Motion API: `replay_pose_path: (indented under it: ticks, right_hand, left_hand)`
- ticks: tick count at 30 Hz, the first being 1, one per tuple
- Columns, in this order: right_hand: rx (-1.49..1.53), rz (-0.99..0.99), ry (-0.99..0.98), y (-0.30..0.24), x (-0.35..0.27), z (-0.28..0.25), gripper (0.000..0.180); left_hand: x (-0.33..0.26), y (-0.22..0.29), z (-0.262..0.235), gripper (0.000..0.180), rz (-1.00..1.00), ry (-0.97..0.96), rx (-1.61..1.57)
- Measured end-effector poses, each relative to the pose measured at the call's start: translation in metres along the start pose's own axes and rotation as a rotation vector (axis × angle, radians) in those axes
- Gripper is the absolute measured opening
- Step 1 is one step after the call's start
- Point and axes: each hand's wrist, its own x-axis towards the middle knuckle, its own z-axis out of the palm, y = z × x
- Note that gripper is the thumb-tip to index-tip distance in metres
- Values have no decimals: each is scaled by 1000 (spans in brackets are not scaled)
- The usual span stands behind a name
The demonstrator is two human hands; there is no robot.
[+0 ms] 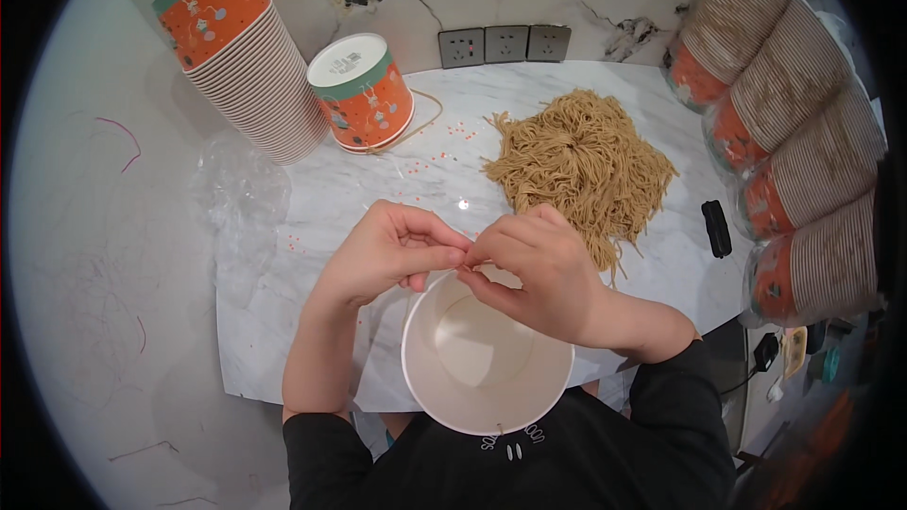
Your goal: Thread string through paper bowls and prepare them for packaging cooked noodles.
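Note:
A white paper bucket (487,397) stands with its open mouth toward me, close against my body at the table's near edge. Both hands meet at its far rim with the fingertips pinched together. My left hand (402,250) is closed, thumb against forefinger, just outside the rim. My right hand (534,269) is closed too, reaching over the bucket's mouth. What lies between the fingertips is too small and covered to make out. A short bit of tan cord (501,430) shows at the near rim. Beyond my right hand lies a heap of tan cords (581,156).
An upturned orange-and-green bucket (364,99) with a cord handle stands beside a tall nested stack (255,85) at the back left. Clear plastic wrap (241,184) lies left. Several wrapped bucket stacks (803,165) and a black oblong object (716,229) are right. Orange punched dots (430,167) are scattered.

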Motion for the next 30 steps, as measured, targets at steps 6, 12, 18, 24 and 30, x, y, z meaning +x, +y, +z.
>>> replay_pose_path:
  ticks: [6, 12, 18, 24, 30]
  right_hand:
    - [41, 39, -21, -2, 4, -4, 16]
    - [81, 60, -53, 3, 0, -3, 15]
    - [178, 34, -118, 0, 4, -11, 17]
    - [130, -7, -127, 3, 1, -9, 18]
    - [79, -128, -89, 5, 3, -8, 21]
  left_hand:
    - [4, -8, -1, 15, 64, -25, -24]
    - [6, -4, 4, 21, 88, -57, -12]
    - [11, -14, -3, 17, 41, -86, 12]
    - [19, -18, -10, 12, 21, -106, 26]
    - [21, -22, -11, 11, 9, -175, -66]
